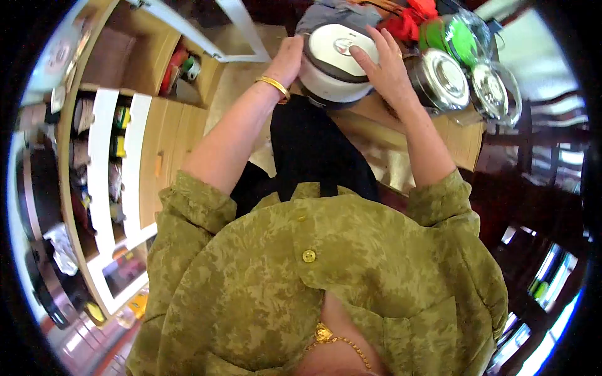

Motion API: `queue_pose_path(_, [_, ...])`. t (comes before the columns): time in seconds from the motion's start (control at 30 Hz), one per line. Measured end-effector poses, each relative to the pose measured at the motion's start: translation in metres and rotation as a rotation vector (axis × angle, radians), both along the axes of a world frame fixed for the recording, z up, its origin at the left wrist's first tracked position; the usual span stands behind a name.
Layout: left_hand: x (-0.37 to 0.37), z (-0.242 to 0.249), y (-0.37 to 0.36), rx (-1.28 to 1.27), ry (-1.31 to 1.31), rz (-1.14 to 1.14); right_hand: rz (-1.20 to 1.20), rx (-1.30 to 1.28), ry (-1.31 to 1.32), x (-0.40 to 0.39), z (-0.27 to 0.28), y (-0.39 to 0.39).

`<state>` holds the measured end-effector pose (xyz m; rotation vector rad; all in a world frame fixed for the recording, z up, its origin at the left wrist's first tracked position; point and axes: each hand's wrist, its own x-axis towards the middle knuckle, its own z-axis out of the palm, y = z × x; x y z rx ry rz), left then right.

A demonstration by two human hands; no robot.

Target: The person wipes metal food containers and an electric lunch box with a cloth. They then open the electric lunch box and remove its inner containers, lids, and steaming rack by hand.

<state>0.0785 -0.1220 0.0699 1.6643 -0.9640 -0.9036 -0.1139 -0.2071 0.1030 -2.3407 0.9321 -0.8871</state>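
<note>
A white, round, lidded appliance with a dark rim, which looks like a rice cooker [338, 59], is between my two hands at the top of the head view. My left hand [290, 57] grips its left side, the fingers mostly hidden behind it. My right hand [384, 67] holds its right side, thumb on the lid and the other fingers stretched along the edge. The lid is closed. Under the cooker lies a wooden surface [370, 113], partly covered by it.
Shiny steel pots [446, 80] and a smaller steel container [489, 91] stand close on the right. Behind them are a green item [461, 41] and red cloth or bags [414, 19]. On the left is an open wooden cabinet [175, 131] with a glass door [241, 28] swung out.
</note>
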Motion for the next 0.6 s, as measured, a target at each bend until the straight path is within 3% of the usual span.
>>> queue_pose_path(0.1, [-0.006,-0.010,0.021,-0.206,0.161,-0.071,0.065,-0.043,0.170,0.022,0.000,-0.009])
queue_pose_path(0.17, [-0.007,-0.030,0.024,-0.244,0.054,-0.048,0.139,-0.121,0.495,0.026,0.010,0.003])
queue_pose_path(0.2, [-0.008,-0.031,0.028,-0.256,0.071,-0.011,0.171,-0.139,0.516,0.026,0.010,0.005])
queue_pose_path(0.27, [-0.007,-0.024,0.035,-0.044,0.066,-0.038,0.160,-0.179,0.525,0.023,0.008,0.006])
queue_pose_path(0.33, [-0.009,-0.014,0.038,-0.071,0.142,-0.020,0.226,-0.158,0.537,0.019,0.020,0.013])
queue_pose_path(0.4, [-0.008,-0.027,0.035,-0.048,-0.001,-0.035,0.285,-0.229,0.635,0.016,0.030,0.018])
queue_pose_path(0.43, [-0.007,-0.035,0.035,-0.153,-0.059,-0.042,0.294,-0.207,0.609,0.015,0.029,0.015])
queue_pose_path(0.53, [-0.006,-0.046,0.025,-0.151,-0.046,-0.062,0.347,-0.135,0.533,0.012,0.028,0.013])
queue_pose_path(0.6, [-0.009,-0.045,0.025,-0.162,-0.077,-0.033,0.359,-0.245,0.517,0.011,0.036,0.015])
